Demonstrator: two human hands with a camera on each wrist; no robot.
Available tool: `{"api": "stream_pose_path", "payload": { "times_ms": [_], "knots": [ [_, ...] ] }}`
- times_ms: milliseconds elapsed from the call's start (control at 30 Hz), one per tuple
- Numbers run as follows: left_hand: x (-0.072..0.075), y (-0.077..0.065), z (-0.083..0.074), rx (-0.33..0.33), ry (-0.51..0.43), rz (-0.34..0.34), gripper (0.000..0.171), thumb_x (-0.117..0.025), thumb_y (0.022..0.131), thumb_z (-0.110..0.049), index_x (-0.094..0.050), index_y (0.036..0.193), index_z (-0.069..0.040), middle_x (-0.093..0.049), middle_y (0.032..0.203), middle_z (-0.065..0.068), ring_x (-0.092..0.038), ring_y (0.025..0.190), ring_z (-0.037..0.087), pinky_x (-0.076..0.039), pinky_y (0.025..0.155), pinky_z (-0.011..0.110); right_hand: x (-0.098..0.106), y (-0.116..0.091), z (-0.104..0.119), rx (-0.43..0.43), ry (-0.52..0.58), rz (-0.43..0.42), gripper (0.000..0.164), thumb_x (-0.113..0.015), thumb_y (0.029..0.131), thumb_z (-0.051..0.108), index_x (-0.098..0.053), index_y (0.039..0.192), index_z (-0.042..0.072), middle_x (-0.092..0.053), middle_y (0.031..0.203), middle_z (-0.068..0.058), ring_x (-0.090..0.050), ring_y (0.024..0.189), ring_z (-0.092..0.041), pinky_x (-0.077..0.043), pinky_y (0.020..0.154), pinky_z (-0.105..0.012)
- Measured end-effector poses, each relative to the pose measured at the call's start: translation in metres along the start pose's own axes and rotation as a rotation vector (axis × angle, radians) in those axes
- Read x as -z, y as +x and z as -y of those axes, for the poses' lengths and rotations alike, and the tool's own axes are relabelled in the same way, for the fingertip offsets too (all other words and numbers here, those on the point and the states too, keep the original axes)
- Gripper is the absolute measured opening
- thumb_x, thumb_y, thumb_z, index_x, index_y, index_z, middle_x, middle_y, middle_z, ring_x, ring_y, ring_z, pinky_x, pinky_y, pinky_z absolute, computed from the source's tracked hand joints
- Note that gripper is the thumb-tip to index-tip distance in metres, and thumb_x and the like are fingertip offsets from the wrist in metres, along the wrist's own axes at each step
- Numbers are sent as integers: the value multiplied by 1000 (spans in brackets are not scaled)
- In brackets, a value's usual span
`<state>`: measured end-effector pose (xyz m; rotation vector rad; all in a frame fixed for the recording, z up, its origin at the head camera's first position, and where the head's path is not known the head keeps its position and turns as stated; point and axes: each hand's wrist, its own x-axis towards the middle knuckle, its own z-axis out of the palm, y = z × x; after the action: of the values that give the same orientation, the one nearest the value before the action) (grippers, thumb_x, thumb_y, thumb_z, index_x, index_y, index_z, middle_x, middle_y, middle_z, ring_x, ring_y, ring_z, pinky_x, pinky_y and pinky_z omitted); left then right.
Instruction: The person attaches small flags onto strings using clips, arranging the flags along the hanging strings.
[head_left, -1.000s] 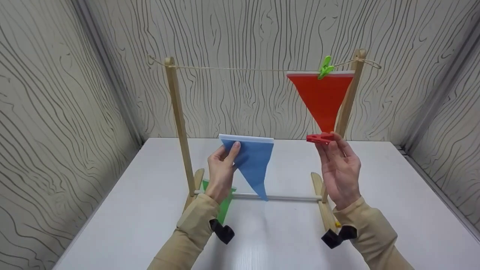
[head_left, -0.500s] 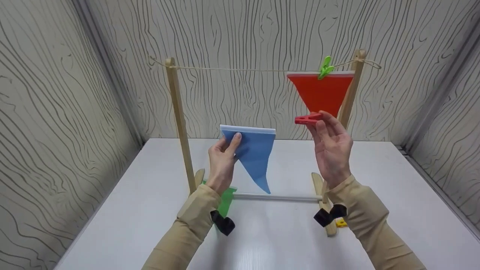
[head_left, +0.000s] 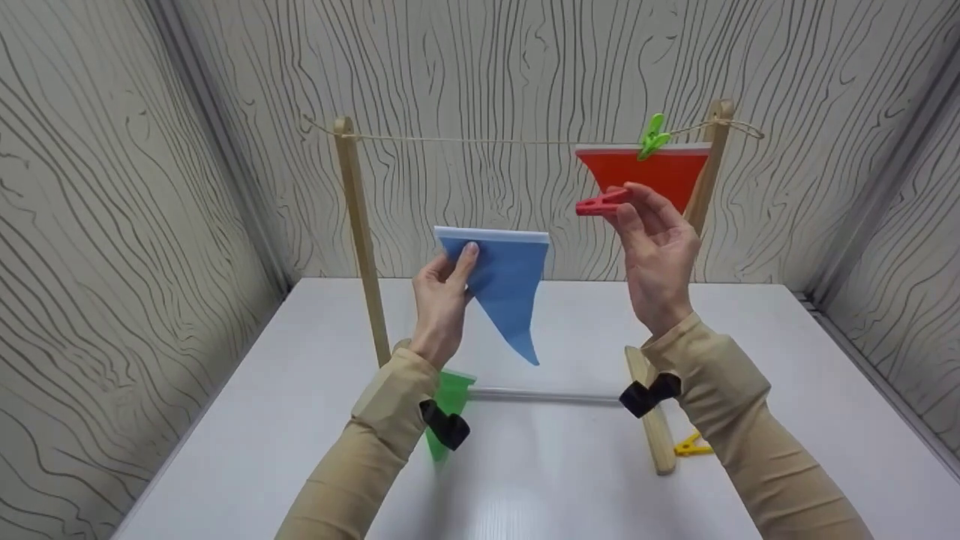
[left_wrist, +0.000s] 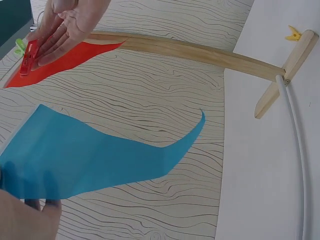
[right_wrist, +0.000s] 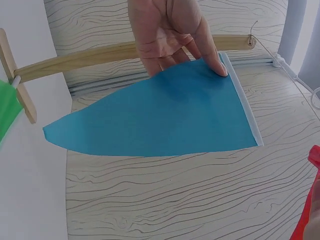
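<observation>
A: You're apparently readying the blue flag [head_left: 508,289] for pegging. Your left hand [head_left: 439,304] is gripping it, thumb lying on the front, below the string [head_left: 450,139].

B: Your right hand [head_left: 660,251] is pinching a red clothespin [head_left: 597,205] in front of the red flag [head_left: 649,171], nose pointing left.

A: Blue flag's long axis is running downward, tip pointing lower right, white hem [head_left: 495,234] lying nearly level on top.

B: Next move is probably calling for raising that hem to the string, left of the red flag.

Head and two wrist views.
Head camera looks forward-down from behind both grips; nearer wrist views share the blue flag [right_wrist: 155,115], perhaps the red clip [left_wrist: 29,58].
</observation>
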<state>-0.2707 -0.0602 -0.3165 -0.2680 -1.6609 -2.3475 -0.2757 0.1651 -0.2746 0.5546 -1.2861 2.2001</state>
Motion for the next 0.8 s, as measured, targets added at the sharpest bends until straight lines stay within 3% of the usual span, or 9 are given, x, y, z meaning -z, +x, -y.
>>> {"api": "stream_pose_path", "payload": {
  "times_ms": [300, 800],
  "knots": [
    [-7, 10, -11, -7, -12, -13, 34, -61, 102, -21, -64, 131, -3, -64, 130, 18, -60, 129, 33, -44, 114, 54, -16, 17, 10, 78, -254, 34, 31, -68, 93, 6, -66, 124, 3, -75, 112, -1, -72, 109, -16, -55, 100, -25],
    [-19, 23, -21, -43, -39, -15, 34, -61, 101, -20, -63, 131, -3, -62, 134, 18, -58, 132, 34, -40, 116, 57, -35, 31, 18, 223, -348, 105, 25, -71, 91, 5, -69, 116, 3, -78, 104, 1, -73, 99, -12, -56, 98, -26]
  ]
}}
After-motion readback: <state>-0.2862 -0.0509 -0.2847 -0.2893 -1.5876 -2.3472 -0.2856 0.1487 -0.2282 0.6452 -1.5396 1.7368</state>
